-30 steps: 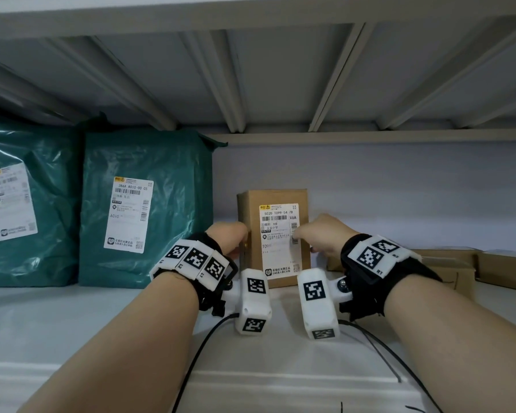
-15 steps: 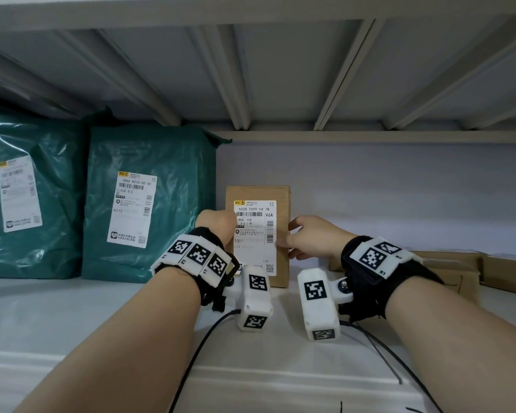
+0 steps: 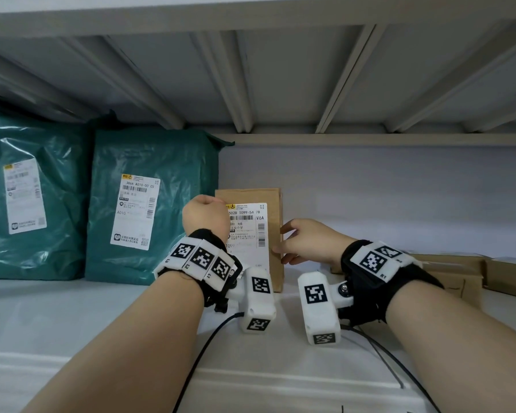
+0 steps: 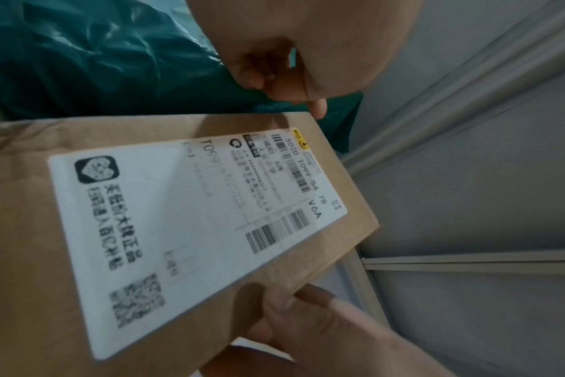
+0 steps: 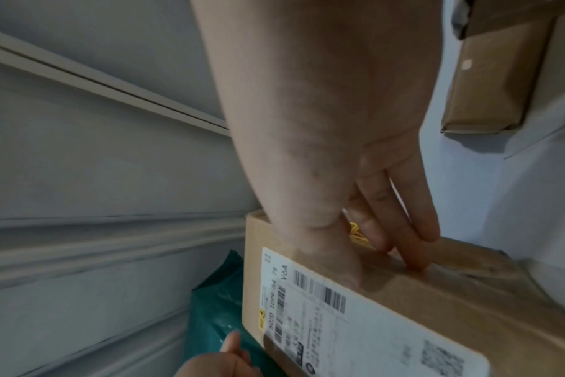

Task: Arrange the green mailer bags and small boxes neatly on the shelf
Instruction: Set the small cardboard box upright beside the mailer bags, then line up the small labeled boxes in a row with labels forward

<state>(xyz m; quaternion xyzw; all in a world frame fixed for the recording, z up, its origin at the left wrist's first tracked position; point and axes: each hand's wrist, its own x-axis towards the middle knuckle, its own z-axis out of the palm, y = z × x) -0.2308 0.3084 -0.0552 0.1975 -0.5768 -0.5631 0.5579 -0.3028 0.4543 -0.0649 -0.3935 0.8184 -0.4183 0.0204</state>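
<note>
A small brown box (image 3: 273,204) with a white label stands upright on the shelf (image 3: 72,317), right beside a green mailer bag (image 3: 152,204). My right hand (image 3: 292,242) holds the box's right edge, thumb on the labelled front and fingers (image 5: 413,229) along the side. My left hand (image 3: 204,214) is curled into a fist at the box's left edge, between box and bag. Only its thumb tip (image 4: 316,107) touches the box (image 4: 145,280). A second green mailer bag (image 3: 27,198) stands further left.
Two flat brown boxes (image 3: 447,269) (image 3: 510,275) lie at the right of the shelf. The ribbed underside of the upper shelf (image 3: 251,70) hangs low over the bags. Black cables (image 3: 209,347) trail from my wrists across the shelf's front.
The box has slid left until it stands beside the green bag. My left hand let go of its left side and curled into a fist; my right hand followed on the right edge.
</note>
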